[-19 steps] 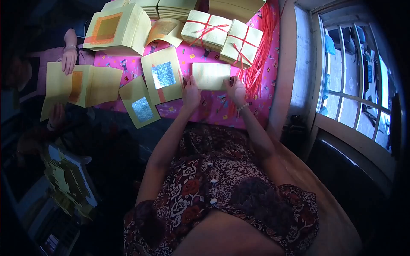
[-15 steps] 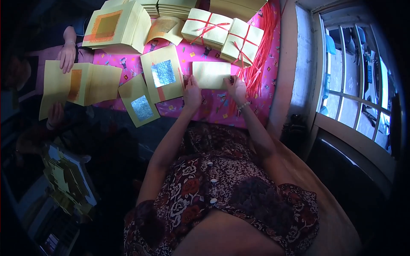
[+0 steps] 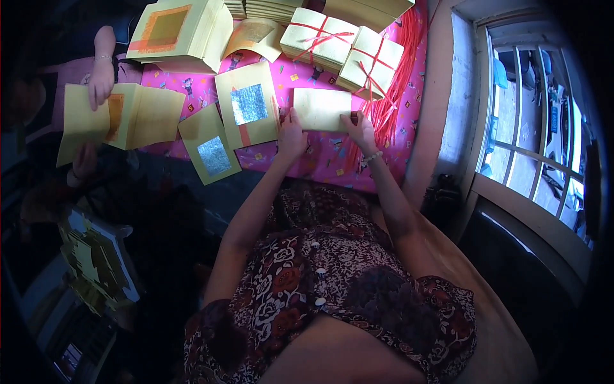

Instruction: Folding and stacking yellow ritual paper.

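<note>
A pale yellow paper rectangle [image 3: 322, 107], folded or stacked, lies near the front of the pink patterned table cover [image 3: 332, 169]. My left hand [image 3: 293, 136] grips its lower left corner, with the thumb along the edge. At the lower right corner, my right hand [image 3: 362, 133] pinches the paper between thumb and fingers. Just left of my left hand lies a yellow sheet with a silver foil square [image 3: 248, 104]; a second foil sheet [image 3: 211, 153] overlaps it. Beyond my right hand hang loose red strips [image 3: 390, 121].
Two paper bundles tied with red strips [image 3: 318, 40] [image 3: 371, 63] stand behind the paper. A tall stack with an orange-gold square [image 3: 160, 29] is at far left. A co-worker's hand [image 3: 101, 83] holds an opened yellow sheet [image 3: 83, 118]. A barred window [image 3: 537, 128] is at right.
The whole view has shifted slightly, so the table things sit a little farther right. Both my hands keep their hold on the paper's lower corners. The co-worker's sheet has tilted a little.
</note>
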The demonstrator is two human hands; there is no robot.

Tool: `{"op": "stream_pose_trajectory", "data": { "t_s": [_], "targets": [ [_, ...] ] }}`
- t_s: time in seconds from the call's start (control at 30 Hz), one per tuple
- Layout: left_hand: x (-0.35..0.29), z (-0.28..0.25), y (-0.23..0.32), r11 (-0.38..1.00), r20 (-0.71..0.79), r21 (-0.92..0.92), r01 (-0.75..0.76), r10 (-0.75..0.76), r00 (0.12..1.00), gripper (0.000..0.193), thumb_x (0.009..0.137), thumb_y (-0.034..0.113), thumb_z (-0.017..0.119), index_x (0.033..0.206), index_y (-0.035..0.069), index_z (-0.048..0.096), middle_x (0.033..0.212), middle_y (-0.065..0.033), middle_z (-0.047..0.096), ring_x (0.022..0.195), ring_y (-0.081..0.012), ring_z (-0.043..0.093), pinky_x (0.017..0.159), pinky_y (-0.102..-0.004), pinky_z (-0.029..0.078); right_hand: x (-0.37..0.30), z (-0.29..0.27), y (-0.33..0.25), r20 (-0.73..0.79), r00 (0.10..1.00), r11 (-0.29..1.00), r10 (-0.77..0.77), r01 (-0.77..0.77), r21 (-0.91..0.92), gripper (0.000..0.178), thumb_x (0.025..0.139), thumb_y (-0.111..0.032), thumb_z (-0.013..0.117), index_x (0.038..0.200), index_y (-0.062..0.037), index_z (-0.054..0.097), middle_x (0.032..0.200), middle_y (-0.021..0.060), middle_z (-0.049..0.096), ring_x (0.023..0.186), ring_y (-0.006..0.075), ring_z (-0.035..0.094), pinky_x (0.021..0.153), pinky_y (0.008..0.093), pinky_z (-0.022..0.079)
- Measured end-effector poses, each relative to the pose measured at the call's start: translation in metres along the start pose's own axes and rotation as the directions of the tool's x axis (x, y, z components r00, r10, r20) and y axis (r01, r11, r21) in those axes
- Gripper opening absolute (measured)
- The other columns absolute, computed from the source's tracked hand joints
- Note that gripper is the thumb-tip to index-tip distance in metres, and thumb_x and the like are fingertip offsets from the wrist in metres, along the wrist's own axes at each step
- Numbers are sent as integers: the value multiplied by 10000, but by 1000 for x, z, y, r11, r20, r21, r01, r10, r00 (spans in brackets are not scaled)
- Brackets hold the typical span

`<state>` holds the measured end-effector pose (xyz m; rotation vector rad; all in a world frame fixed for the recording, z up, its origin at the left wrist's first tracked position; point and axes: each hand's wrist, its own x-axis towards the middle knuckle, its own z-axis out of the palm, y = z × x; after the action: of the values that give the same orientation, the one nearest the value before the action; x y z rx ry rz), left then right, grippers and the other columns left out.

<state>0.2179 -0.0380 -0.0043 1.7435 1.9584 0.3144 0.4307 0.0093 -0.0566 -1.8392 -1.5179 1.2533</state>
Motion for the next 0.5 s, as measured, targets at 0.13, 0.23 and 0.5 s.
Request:
{"op": "stream_pose_trajectory", "data": {
  "t_s": [0.13,0.23,0.5],
  "targets": [
    [-5,-16,0,997,23,-75,-23,25,999,867,759,125,686,1410,-119,169,1292,-349,427,1191,-439,457,983,-439,416,6,-7,0,111,988,984,109,-123,129,524,842,-457,630,1044,24,589,929,165,678,836,252,670,743,368,519],
    [-17,-28,-4,977,-221,-69,-204,184,958,814,761,112,683,1412,-73,231,1279,-314,446,1192,-421,456,980,-436,417,4,-17,-5,142,977,981,157,-171,91,587,859,-513,587,1071,35,576,931,177,675,822,246,670,732,359,525],
    [-56,-100,-83,981,-209,-72,-181,162,964,492,703,112,733,1156,59,548,1116,-146,553,1062,-350,522,905,-416,453,-59,-25,-106,-143,877,871,-459,412,-268,242,826,-200,669,982,-44,570,882,115,579,800,269,604,689,364,500]
  ]
}}
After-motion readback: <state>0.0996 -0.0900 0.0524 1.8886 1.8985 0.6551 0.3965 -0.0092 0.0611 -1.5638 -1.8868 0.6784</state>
